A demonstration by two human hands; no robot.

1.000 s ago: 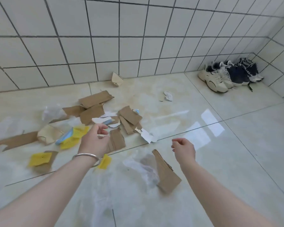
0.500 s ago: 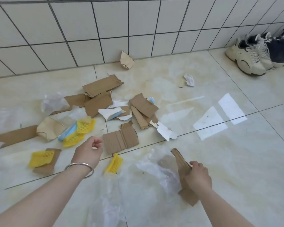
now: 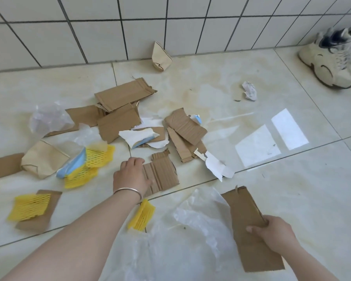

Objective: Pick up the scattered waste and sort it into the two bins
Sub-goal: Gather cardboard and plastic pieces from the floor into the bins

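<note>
Covering the glossy beige tiled floor: scattered waste, bins out of frame. Crumpled clear plastic sheet lies nearest the camera. Right hand grips a long brown cardboard strip by its edge, strip partly over the plastic. Left hand, silver bangle on wrist, fingers pressed flat on a ribbed brown cardboard piece, not clearly gripping. Small yellow foam net piece beside left forearm. Cream sneaker near wall.

Cardboard pieces lie mid-floor; a crumpled paper sits right of them, shoes at the far right wall.
</note>
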